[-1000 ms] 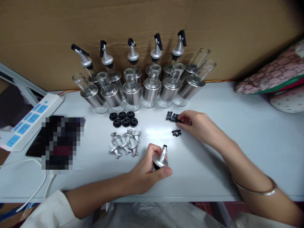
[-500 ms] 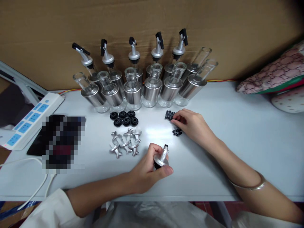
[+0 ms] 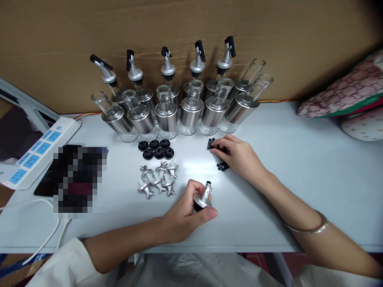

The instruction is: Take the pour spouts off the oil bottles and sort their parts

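Observation:
My left hand (image 3: 188, 217) is closed round a silver pourer top (image 3: 202, 198) with a black tip, held upright near the table's front. Farther back and to the right, my right hand (image 3: 239, 153) has its thumb and fingers pinched at a row of small black levers (image 3: 210, 143); its fingers partly hide them. Small black caps (image 3: 222, 166) lie in a cluster just under that hand. To the left are several black rubber stoppers (image 3: 158, 153) in two rows. Loose silver pourer tops (image 3: 157, 180) lie in front of the stoppers.
Glass bottles with metal sleeves (image 3: 166, 115) stand in two rows at the back; several rear ones carry pourers. A power strip (image 3: 42, 149), a dark device (image 3: 44, 175) and white cables (image 3: 54, 231) are at the left. A patterned fabric item (image 3: 344, 91) lies at the right.
My right hand has shifted slightly left, its fingers now over more of the black levers. My left hand still holds the pourer top in nearly the same place.

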The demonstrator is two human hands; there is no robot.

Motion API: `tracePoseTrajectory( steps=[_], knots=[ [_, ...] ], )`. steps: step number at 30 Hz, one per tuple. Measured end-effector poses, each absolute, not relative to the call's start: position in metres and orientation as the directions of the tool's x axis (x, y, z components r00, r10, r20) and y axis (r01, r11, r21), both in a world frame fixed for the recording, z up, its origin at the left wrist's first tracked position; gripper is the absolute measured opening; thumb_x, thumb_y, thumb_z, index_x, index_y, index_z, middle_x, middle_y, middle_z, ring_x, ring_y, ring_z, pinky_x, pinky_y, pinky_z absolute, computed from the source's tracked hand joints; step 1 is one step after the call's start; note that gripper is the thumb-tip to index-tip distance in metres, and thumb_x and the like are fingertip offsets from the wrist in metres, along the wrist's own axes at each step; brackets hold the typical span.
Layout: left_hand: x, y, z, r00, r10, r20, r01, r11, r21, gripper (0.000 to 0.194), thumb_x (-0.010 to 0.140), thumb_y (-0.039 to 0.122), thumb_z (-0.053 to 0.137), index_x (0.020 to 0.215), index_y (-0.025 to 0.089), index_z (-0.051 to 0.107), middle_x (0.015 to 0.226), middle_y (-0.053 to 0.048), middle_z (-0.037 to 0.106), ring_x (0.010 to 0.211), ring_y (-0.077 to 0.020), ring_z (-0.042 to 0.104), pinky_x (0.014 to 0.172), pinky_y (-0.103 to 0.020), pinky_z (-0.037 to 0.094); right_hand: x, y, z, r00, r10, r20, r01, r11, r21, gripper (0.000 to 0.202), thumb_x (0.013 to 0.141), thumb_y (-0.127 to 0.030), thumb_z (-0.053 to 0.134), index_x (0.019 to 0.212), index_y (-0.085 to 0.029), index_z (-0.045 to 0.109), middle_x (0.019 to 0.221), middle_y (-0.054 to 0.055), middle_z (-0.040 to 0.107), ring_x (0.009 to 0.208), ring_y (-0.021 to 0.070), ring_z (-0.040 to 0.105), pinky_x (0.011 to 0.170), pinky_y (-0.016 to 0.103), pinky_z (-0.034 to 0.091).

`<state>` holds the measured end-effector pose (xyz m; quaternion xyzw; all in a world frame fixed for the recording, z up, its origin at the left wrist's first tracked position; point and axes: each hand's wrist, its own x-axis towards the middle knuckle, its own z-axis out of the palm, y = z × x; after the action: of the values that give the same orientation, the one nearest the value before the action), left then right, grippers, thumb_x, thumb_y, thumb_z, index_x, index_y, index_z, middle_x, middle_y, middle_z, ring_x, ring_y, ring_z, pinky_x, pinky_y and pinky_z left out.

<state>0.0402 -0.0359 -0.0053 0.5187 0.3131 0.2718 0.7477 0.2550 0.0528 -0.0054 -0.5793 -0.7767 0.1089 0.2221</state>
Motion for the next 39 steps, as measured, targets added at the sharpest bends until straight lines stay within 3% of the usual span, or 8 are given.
tracePoseTrajectory(
  steps=[7, 12, 21, 34, 39],
  knots=[
    [0.042, -0.035, -0.007, 0.640, 0.749, -0.170, -0.116, 0.313, 0.943, 0.039, 0.086, 0.052, 0.059, 0.096, 0.022, 0.035, 0.089, 0.002, 0.046, 0.066, -0.0084, 0.045, 0.065, -0.028, 0.038, 0.254, 0.048, -0.001, -0.245, 0.922, 0.300, 0.827, 0.360, -0.432, 0.015, 0.090, -0.027, 0.057, 0.092, -0.019, 0.069, 0.084, 0.006, 0.061, 0.063, 0.0169, 0.055, 0.062, 0.031, 0.046],
    [0.044, -0.035, -0.012, 0.619, 0.772, -0.144, -0.164, 0.307, 0.937, 0.040, 0.086, 0.053, 0.059, 0.095, 0.022, 0.036, 0.087, 0.003, 0.045, 0.062, -0.0063, 0.044, 0.067, -0.029, 0.041, 0.254, 0.046, -0.001, -0.327, 0.868, 0.374, 0.803, 0.464, -0.374, 0.016, 0.091, -0.026, 0.057, 0.097, -0.016, 0.068, 0.089, 0.010, 0.061, 0.082, 0.0239, 0.057, 0.073, 0.037, 0.048],
    [0.045, -0.036, -0.011, 0.624, 0.771, -0.127, -0.182, 0.302, 0.936, 0.038, 0.088, 0.052, 0.058, 0.097, 0.021, 0.038, 0.085, 0.003, 0.045, 0.061, -0.0063, 0.044, 0.067, -0.029, 0.041, 0.251, 0.044, -0.001, -0.457, 0.833, 0.311, 0.794, 0.540, -0.279, 0.017, 0.092, -0.025, 0.055, 0.099, -0.020, 0.070, 0.108, 0.012, 0.063, 0.099, 0.0282, 0.051, 0.080, 0.041, 0.042],
    [0.044, -0.035, -0.013, 0.621, 0.775, -0.117, -0.179, 0.285, 0.942, 0.039, 0.087, 0.054, 0.057, 0.097, 0.021, 0.039, 0.085, 0.003, 0.045, 0.061, -0.0069, 0.044, 0.066, -0.028, 0.042, 0.253, 0.045, -0.002, -0.436, 0.846, 0.308, 0.802, 0.520, -0.293, 0.014, 0.090, -0.023, 0.059, 0.099, -0.016, 0.068, 0.104, 0.011, 0.068, 0.096, 0.0274, 0.054, 0.078, 0.041, 0.041],
    [0.045, -0.035, -0.011, 0.612, 0.781, -0.121, -0.195, 0.297, 0.935, 0.043, 0.086, 0.060, 0.054, 0.094, 0.021, 0.038, 0.084, 0.003, 0.047, 0.060, -0.0066, 0.045, 0.067, -0.028, 0.043, 0.248, 0.038, 0.012, -0.452, 0.752, 0.479, 0.657, 0.644, -0.392, 0.012, 0.091, -0.017, 0.056, 0.095, -0.017, 0.066, 0.097, 0.010, 0.068, 0.092, 0.0253, 0.057, 0.081, 0.044, 0.043]
  ],
)
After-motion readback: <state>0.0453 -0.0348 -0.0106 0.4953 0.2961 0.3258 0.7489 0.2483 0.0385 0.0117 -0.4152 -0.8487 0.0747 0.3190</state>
